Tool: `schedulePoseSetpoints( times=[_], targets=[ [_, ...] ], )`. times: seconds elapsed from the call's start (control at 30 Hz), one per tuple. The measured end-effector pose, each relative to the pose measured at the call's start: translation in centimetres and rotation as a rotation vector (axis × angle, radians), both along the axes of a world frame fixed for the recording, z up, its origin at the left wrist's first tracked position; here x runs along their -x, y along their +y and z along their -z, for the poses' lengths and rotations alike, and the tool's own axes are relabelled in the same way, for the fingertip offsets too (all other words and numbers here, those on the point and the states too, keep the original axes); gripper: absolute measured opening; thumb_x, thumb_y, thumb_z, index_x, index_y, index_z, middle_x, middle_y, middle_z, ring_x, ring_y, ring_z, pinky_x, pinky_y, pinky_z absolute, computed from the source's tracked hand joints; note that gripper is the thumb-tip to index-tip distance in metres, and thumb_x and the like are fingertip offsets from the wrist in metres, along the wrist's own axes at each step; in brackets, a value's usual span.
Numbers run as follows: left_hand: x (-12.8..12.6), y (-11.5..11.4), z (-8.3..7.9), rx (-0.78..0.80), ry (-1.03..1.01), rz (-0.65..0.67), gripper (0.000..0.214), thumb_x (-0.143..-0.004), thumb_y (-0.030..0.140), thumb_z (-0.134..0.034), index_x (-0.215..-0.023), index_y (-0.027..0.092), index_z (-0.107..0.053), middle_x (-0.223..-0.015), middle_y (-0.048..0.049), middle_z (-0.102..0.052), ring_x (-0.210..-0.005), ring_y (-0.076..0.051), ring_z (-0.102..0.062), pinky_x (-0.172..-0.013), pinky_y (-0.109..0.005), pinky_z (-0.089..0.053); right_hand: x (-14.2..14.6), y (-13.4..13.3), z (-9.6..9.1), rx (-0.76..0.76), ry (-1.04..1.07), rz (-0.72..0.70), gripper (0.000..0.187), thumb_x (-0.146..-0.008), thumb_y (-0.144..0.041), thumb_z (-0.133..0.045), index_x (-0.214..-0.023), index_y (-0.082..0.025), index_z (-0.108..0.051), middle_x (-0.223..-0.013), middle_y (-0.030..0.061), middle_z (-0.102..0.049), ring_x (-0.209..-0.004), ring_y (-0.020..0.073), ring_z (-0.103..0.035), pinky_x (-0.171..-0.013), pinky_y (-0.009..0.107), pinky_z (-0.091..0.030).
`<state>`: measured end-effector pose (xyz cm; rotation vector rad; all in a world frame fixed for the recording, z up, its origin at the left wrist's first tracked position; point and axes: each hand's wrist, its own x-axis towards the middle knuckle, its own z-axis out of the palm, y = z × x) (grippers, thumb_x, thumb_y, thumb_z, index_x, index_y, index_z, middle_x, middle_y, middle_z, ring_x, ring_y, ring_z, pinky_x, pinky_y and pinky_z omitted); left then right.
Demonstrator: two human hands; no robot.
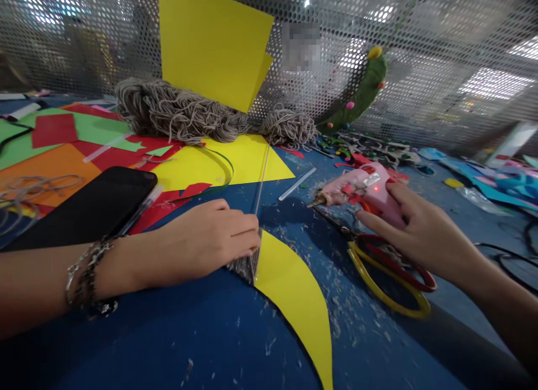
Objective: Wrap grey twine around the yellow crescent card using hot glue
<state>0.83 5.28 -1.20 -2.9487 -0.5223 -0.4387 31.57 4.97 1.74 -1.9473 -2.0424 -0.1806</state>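
Observation:
A curved yellow paper piece [296, 286] lies on the blue table, its upper end covered by rows of grey cord [246, 267]. My left hand [218, 236] presses on that end with fingers closed on the cord. One taut strand runs up from my fingertips toward the yarn at the back. On the right, my right hand [412, 222] grips a pink hot glue gun [361, 191] by its handle, a small red light showing on its body. The nozzle points left, apart from the paper. Scissors [386, 275] with yellow and red handles lie under my right hand.
Behind are a grey yarn bundle [176, 112], a smaller yarn heap [290, 126] and a clear glue stick [297, 184]. A black phone [92, 210] and coloured paper [50, 171] lie left. A perforated metal screen [441, 59] stands at the back, with a green decorated crescent [363, 96] against it.

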Motion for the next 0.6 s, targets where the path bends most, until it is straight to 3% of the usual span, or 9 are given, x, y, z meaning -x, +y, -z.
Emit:
schedulePoseSetpoints(
  times=[0.13, 0.27, 0.43, 0.6],
  targets=[
    [0.3, 0.3, -0.1, 0.08, -0.051, 0.061, 0.037, -0.1, 0.019, -0.02, -0.091, 0.014, -0.056, -0.103, -0.0045, -0.061, -0.092, -0.015, -0.055, -0.07, -0.03, -0.032, -0.2, 0.0, 0.1, -0.021, -0.016, -0.016, 0.041, -0.066, -0.065, -0.039, -0.067, -0.024, -0.032, -0.053, -0.0034, -0.038, -0.044, 0.0121, -0.034, -0.047, 0.028, -0.027],
    [0.6, 0.7, -0.5, 0.132, -0.052, 0.091, 0.034, -0.1, 0.026, -0.026, -0.098, 0.016, -0.058, -0.098, -0.0027, -0.064, -0.086, -0.016, -0.057, -0.072, -0.029, -0.034, -0.2, 0.1, 0.2, -0.008, -0.01, -0.027, 0.041, -0.066, -0.064, -0.04, -0.067, -0.024, -0.032, -0.053, -0.0039, -0.038, -0.044, 0.0116, -0.033, -0.047, 0.028, -0.026],
    [0.5, 0.7, -0.9, 0.049, -0.008, 0.071, 0.037, -0.099, 0.021, -0.027, -0.091, 0.018, -0.063, -0.094, -0.0011, -0.066, -0.077, -0.016, -0.057, -0.064, -0.031, -0.032, 0.2, 0.1, 0.0, -0.018, -0.01, -0.029, 0.042, -0.065, -0.066, -0.04, -0.066, -0.024, -0.03, -0.053, -0.0037, -0.036, -0.045, 0.0118, -0.032, -0.047, 0.028, -0.025],
    [0.1, 0.0, -1.2, -0.082, 0.082, 0.068, 0.033, -0.096, 0.01, -0.03, -0.102, 0.02, -0.06, -0.093, -0.0017, -0.066, -0.077, -0.015, -0.057, -0.063, -0.03, -0.033, 0.2, 0.0, -0.2, 0.001, 0.024, 0.0, 0.043, -0.061, -0.066, -0.041, -0.068, -0.024, -0.032, -0.057, -0.0022, -0.038, -0.047, 0.0125, -0.033, -0.048, 0.029, -0.026]
  ],
)
